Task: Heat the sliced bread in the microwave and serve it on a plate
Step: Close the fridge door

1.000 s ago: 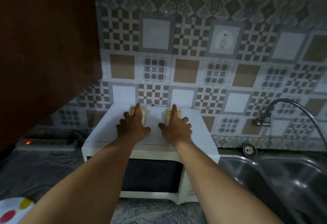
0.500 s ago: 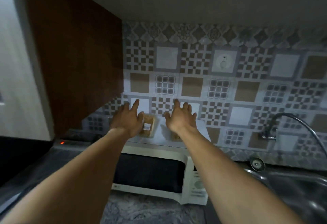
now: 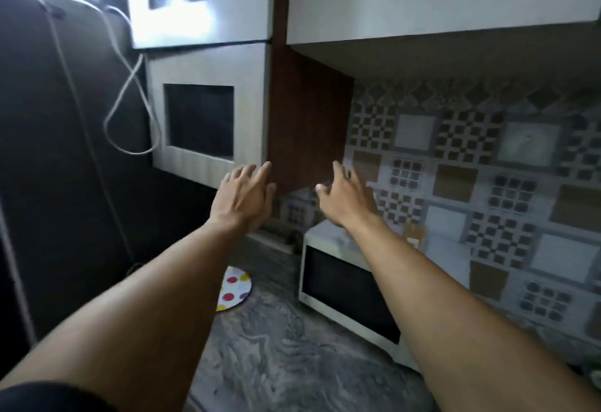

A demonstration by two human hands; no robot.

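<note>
Two wall cupboards (image 3: 201,119) with dark glass fronts hang at our left, a brown side panel (image 3: 309,125) beside them, the tiled wall (image 3: 471,184) to the right. Below runs the grey marbled desk (image 3: 276,346). On it stands the white microwave (image 3: 344,285), door shut, and well to its left a spotted plate (image 3: 235,288) lies flat. Our left hand (image 3: 244,194) and right hand (image 3: 344,198) are raised in front of the panel's lower edge, each grip wide, fingers spread, holding nothing. The bread (image 3: 414,233) seems to sit on top of the microwave, a tan bit showing past our right forearm, blurred. We judge the heating not yet begun. To do it well, we should lower one hand to the bread, keep the other for the door, and pinch the slices lightly by their edges so they do not tear.
</note>
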